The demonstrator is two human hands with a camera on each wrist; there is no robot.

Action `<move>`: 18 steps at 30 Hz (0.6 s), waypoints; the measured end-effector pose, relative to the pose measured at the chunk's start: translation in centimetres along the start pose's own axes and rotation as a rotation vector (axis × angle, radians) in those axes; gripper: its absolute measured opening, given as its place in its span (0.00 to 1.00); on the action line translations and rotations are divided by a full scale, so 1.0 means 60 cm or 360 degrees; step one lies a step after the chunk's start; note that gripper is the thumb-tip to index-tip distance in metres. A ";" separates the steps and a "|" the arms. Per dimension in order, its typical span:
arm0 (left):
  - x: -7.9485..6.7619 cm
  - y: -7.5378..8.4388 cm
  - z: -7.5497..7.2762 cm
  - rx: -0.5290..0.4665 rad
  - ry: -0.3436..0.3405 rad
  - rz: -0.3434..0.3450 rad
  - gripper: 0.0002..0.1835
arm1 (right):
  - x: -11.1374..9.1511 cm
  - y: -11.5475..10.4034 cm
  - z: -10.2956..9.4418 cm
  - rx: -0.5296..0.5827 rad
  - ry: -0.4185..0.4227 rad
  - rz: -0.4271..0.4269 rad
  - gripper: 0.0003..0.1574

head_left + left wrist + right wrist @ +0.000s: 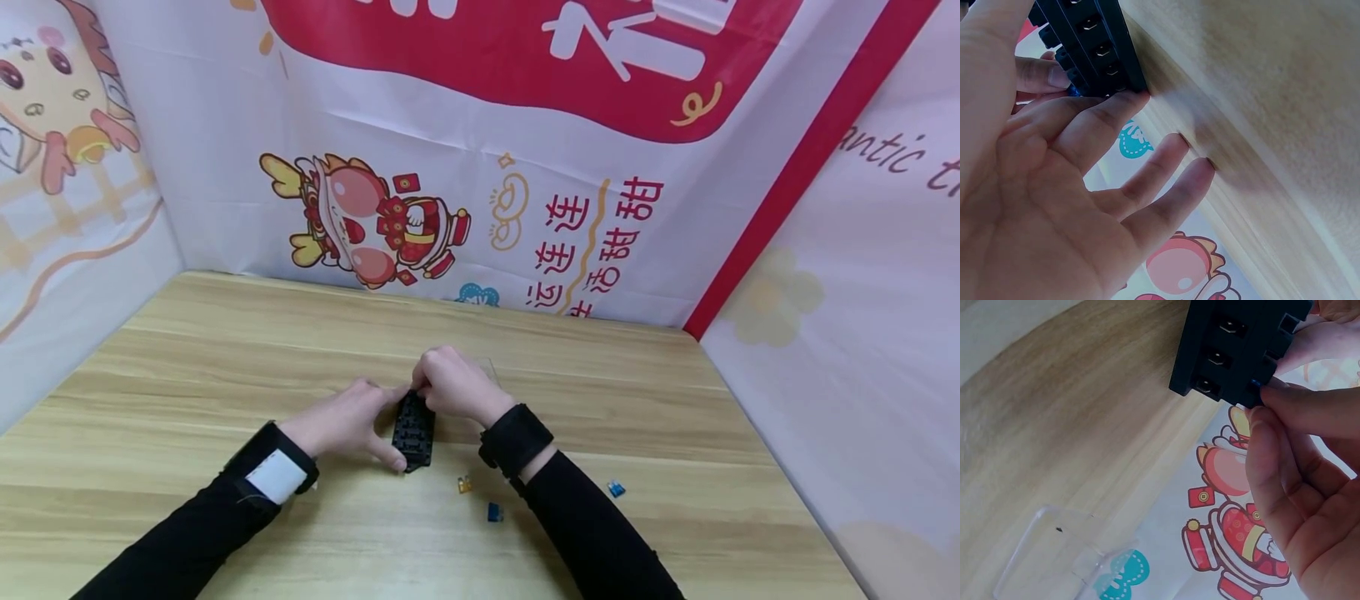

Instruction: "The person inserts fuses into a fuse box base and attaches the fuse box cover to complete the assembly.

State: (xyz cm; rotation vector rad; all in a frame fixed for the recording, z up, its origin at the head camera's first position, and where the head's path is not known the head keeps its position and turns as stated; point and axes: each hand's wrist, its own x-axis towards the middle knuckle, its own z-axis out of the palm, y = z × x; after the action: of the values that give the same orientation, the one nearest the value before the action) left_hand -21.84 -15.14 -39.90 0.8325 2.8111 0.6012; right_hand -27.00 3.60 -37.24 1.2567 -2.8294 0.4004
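A black fuse box [414,429] stands on the table with its rows of slots facing up. My left hand [348,421] holds it lengthwise, thumb at the near end and index finger at the far end. In the left wrist view, the other fingertips [1200,165] are spread beside the box. Over the far end, my right hand [457,387] pinches a small blue blade fuse [1255,382] between thumb and curled index finger. Most of that fuse is hidden by the fingers; only a blue sliver shows at the slots.
A yellow blade fuse [464,484] and a blue fuse [495,512] lie nearer me, right of the box. Another blue fuse [617,489] lies beyond my right forearm. A clear plastic cover [1041,550] sits behind my right hand. Printed cloth [225,208] walls the table's back.
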 end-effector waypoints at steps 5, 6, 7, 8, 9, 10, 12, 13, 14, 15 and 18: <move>0.000 0.003 -0.004 0.0003 -0.0010 -0.0020 0.59 | 0.002 -0.001 0.002 -0.0019 0.0029 0.0006 0.07; -0.001 0.003 -0.004 0.0001 -0.0009 -0.0023 0.59 | 0.002 -0.001 0.002 -0.0020 0.0034 0.0007 0.07; -0.001 0.004 -0.005 0.0003 -0.0009 -0.0025 0.59 | 0.002 -0.001 0.002 -0.0017 0.0033 0.0012 0.07; 0.000 0.004 -0.005 0.0003 -0.0009 -0.0026 0.59 | 0.003 -0.001 0.002 -0.0014 0.0030 0.0020 0.07; 0.000 0.005 -0.005 0.0003 -0.0012 -0.0027 0.59 | 0.002 -0.001 0.002 -0.0012 0.0028 0.0028 0.07; 0.000 0.005 -0.005 0.0000 -0.0013 -0.0026 0.59 | 0.002 -0.002 0.001 -0.0009 0.0026 0.0034 0.08; 0.000 0.006 -0.005 0.0002 -0.0017 -0.0030 0.59 | 0.001 -0.002 0.000 -0.0007 0.0024 0.0036 0.08; 0.001 0.006 -0.006 0.0004 -0.0017 -0.0034 0.59 | 0.001 -0.002 0.000 -0.0008 0.0026 0.0034 0.08; 0.001 0.007 -0.006 0.0001 -0.0017 -0.0042 0.59 | 0.000 -0.002 -0.001 -0.0013 0.0032 0.0029 0.08; 0.001 0.007 -0.006 -0.0001 -0.0017 -0.0047 0.59 | -0.001 -0.002 -0.001 -0.0015 0.0038 0.0023 0.07; 0.001 0.008 -0.006 -0.0003 -0.0011 -0.0047 0.59 | -0.004 -0.002 0.000 -0.0022 0.0055 0.0010 0.07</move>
State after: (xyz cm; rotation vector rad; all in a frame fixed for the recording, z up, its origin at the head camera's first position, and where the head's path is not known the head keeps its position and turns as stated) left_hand -21.74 -14.89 -39.37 0.7894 2.8108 0.5954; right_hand -26.72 3.70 -37.23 1.2268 -2.8029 0.3983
